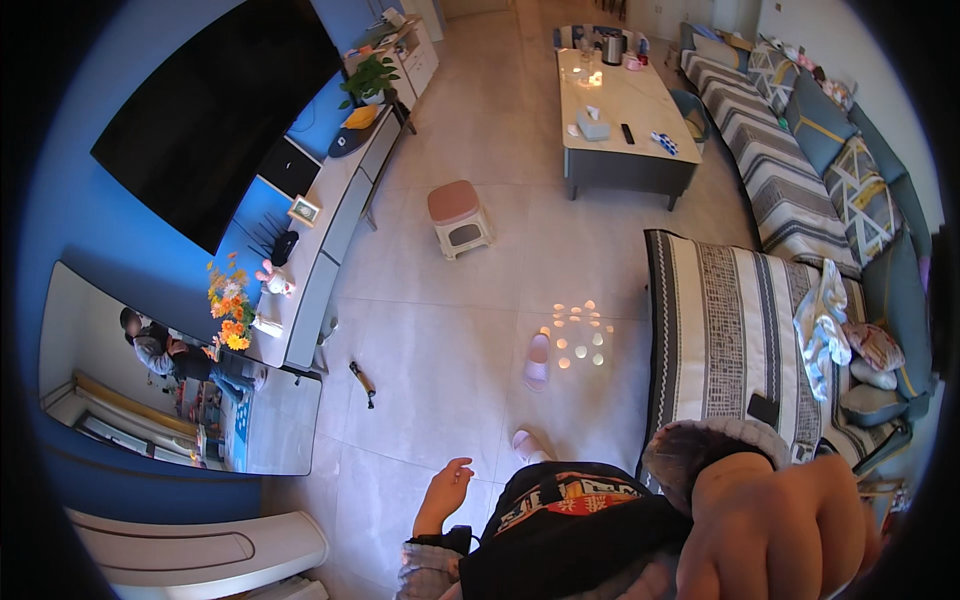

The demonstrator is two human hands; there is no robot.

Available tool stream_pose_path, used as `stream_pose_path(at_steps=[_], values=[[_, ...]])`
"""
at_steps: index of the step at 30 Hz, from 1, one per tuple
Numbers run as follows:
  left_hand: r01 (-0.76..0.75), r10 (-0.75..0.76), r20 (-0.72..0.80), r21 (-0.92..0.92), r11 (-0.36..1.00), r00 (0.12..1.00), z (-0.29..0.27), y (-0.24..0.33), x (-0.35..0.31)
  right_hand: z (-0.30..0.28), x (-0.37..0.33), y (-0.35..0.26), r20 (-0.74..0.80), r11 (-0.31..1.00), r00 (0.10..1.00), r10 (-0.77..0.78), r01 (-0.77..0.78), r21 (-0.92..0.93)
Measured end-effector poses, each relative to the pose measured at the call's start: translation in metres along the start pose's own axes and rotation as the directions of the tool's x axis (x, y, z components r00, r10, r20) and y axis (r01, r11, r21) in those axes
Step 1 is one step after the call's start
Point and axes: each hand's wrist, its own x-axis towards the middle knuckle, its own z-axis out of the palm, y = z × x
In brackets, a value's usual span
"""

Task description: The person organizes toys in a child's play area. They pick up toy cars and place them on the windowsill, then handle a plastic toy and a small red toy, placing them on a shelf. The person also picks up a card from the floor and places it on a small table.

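My left hand (446, 492) hangs low beside my body, empty, its fingers loosely bent and apart. A dark band is on that wrist, at the edge of a grey sleeve. Very close and large at the lower right is my right hand (780, 530), its fingers curled in. Whatever it may hold is hidden. Between the hands shows my black top (580, 510) with a coloured print. On the floor ahead lie a pink slipper (537, 362) and, nearer, another pink slipper (527, 444) partly hidden by my top.
A stool (458, 214) with a brown seat stands on the tiled floor, and a small dark and yellow object (362, 385) lies nearer. On the left are a long TV cabinet (335, 215) and a mirror (180, 380). A coffee table (630, 95) and striped sofa (700, 330) are right.
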Motion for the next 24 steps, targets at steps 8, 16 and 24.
stream_pose_path(at_steps=[8,16,24], values=[[-0.020,0.020,-0.013,-0.021,1.000,1.000,-0.029,-0.001,0.023,-0.058,0.034,0.037,0.018,0.922,0.994,0.105,-0.104,0.374],[0.101,-0.107,-0.155,-0.043,0.994,0.982,-0.045,-0.018,0.024,-0.122,0.067,0.067,0.320,0.974,0.921,-0.222,0.196,0.110],[0.144,-0.175,-0.359,-0.111,0.983,0.917,-0.043,-0.004,0.063,-0.250,0.076,0.034,0.378,0.915,0.891,-0.251,0.346,-0.207]])
